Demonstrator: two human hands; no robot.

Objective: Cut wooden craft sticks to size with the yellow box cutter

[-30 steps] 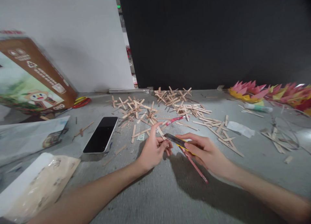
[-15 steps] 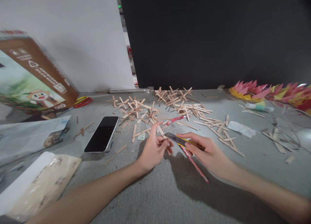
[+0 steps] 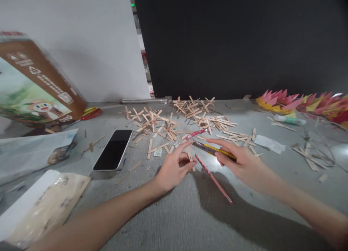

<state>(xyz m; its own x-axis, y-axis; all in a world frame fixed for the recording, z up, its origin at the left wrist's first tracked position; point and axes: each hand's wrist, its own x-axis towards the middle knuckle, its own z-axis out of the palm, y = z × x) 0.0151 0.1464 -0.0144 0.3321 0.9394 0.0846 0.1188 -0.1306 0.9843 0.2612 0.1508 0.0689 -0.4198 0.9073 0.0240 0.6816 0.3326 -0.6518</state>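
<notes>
Between its thumb and fingers, my left hand (image 3: 174,167) pinches a wooden craft stick (image 3: 190,159) that stands at a tilt. My right hand (image 3: 241,160) grips a black and yellow utility knife (image 3: 214,150), its front end pointing left, close to the left fingertips and apart from the stick. Below the knife, a thin pink stick (image 3: 214,180) lies slanting on the table. A red and white wrapper (image 3: 197,134) rests just beyond both hands. Behind it spreads a pile of craft sticks (image 3: 170,126), many crossed over each other.
A phone (image 3: 113,150) lies left of my hands, with a plastic packet (image 3: 51,207) nearer me. At far left stands a printed box (image 3: 40,84) beside red and yellow scissors (image 3: 91,113). Pink and yellow folded paper (image 3: 282,102), a glue stick (image 3: 289,120) and a cable are at right.
The knife has moved right, off the craft stick. My left hand has turned the stick more upright, its lower end now showing below the fingers.
</notes>
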